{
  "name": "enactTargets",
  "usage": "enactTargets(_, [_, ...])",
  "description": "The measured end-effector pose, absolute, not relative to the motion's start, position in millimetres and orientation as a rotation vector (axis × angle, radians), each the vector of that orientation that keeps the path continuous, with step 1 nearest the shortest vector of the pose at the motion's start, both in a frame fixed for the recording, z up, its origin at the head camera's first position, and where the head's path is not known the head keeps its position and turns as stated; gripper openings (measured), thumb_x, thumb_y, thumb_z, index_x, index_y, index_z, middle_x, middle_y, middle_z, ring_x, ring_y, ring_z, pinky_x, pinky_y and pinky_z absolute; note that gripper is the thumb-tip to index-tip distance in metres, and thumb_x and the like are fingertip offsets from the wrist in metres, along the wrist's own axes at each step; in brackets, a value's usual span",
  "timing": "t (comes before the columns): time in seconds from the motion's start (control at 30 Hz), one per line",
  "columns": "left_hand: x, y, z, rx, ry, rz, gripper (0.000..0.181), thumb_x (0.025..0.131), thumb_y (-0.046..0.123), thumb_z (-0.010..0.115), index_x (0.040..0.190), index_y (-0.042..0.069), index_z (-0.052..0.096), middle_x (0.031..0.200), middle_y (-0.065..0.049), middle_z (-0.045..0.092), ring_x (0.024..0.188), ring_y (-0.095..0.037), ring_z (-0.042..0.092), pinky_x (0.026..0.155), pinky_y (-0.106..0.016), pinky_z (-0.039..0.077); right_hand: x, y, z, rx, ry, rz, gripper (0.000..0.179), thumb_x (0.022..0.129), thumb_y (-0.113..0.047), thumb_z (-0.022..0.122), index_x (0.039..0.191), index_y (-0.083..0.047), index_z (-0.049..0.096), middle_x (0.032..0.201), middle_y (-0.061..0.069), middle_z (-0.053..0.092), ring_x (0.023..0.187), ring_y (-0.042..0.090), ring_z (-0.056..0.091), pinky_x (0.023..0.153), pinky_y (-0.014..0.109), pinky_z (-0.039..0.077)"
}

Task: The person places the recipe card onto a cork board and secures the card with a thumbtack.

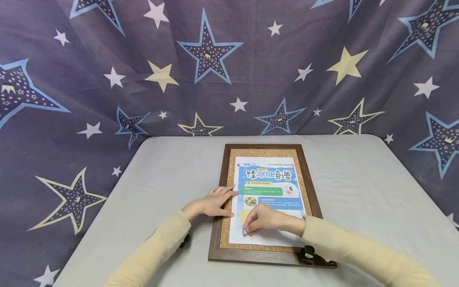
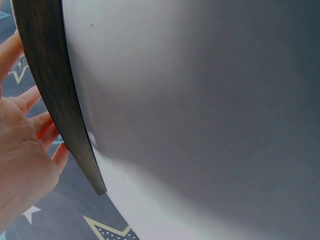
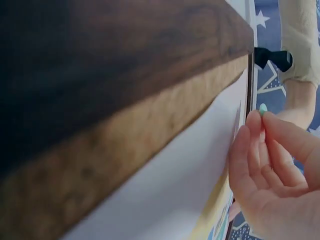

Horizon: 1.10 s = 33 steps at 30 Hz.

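A printed poster (image 1: pixel 274 237) with blue, green and yellow panels lies on a cork board (image 1: pixel 265 152) in a dark brown wooden frame (image 1: pixel 312 183). My right hand (image 1: pixel 263 218) is over the poster's lower left part. Between thumb and fingertips it pinches a small pale green push pin (image 3: pixel 263 107), most of which the fingers hide. Spread across the board's left side, my left hand (image 1: pixel 215 203) has its fingertips at the poster's left edge. In the left wrist view, the left hand (image 2: pixel 25 155) shows behind the frame's side (image 2: pixel 52 85).
The board lies on a table with a pale grey cloth (image 1: pixel 172 171). Pinkish-red spots (image 1: pixel 238 165) mark the poster's two top corners. Behind the table hangs a dark curtain (image 1: pixel 222 95) with stars. The right wrist's black camera (image 1: pixel 307 255) overlaps the frame's lower right corner.
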State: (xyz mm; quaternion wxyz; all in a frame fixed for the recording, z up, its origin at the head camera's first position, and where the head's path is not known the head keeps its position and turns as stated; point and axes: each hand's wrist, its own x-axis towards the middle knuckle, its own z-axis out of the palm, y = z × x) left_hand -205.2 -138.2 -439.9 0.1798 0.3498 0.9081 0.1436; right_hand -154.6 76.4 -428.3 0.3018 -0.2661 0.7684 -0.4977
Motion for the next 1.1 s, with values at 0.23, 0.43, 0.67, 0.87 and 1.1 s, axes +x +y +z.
enactTargets(0.23, [-204.5, -138.4, -439.4, 0.995, 2.567, 0.414, 0.070, 0.082, 0.043, 0.057, 0.138, 0.011, 0.029, 0.146, -0.014, 0.013, 0.130, -0.030, 0.016, 0.100, -0.049, 0.015, -150.8, 65.5, -430.2, -0.745, 1.995, -1.339, 0.008, 0.074, 0.008, 0.062, 0.079, 0.011, 0.067, 0.071, 0.020, 0.066, 0.061, 0.027, 0.064, 0.058, 0.025, 0.050])
enactTargets(0.43, [-203.8, -138.2, -437.7, 0.999, 2.563, 0.421, 0.069, 0.083, 0.042, 0.057, 0.137, 0.010, 0.029, 0.146, -0.015, 0.013, 0.130, -0.031, 0.016, 0.100, -0.049, 0.015, -147.4, 58.5, -431.5, -0.712, 1.967, -1.363, 0.007, 0.074, 0.008, 0.062, 0.078, 0.012, 0.066, 0.071, 0.021, 0.065, 0.060, 0.028, 0.064, 0.058, 0.026, 0.051])
enactTargets(0.67, [-202.8, -138.1, -435.5, 1.007, 2.552, 0.421, 0.069, 0.083, 0.041, 0.057, 0.137, 0.009, 0.028, 0.146, -0.016, 0.012, 0.131, -0.031, 0.015, 0.100, -0.049, 0.014, -144.6, 51.9, -433.9, -0.718, 2.003, -1.341, 0.006, 0.073, 0.007, 0.063, 0.077, 0.010, 0.067, 0.068, 0.019, 0.065, 0.050, 0.010, 0.059, 0.052, 0.020, 0.048])
enactTargets(0.87, [-202.9, -138.8, -436.7, 1.012, 2.551, 0.417, 0.069, 0.084, 0.041, 0.056, 0.138, 0.009, 0.028, 0.146, -0.016, 0.012, 0.130, -0.031, 0.015, 0.100, -0.049, 0.014, -141.9, 48.5, -433.8, -0.683, 2.048, -1.325, 0.005, 0.072, 0.008, 0.063, 0.074, 0.010, 0.068, 0.067, 0.018, 0.065, 0.047, 0.003, 0.053, 0.048, 0.017, 0.045])
enactTargets(1.1, [-203.3, -138.8, -436.5, 1.011, 2.555, 0.422, 0.068, 0.084, 0.040, 0.056, 0.137, 0.009, 0.028, 0.146, -0.016, 0.012, 0.130, -0.032, 0.015, 0.100, -0.050, 0.015, -138.8, 45.5, -433.9, -0.662, 2.082, -1.333, 0.005, 0.072, 0.009, 0.063, 0.073, 0.010, 0.068, 0.065, 0.018, 0.065, 0.046, 0.003, 0.051, 0.046, 0.016, 0.043])
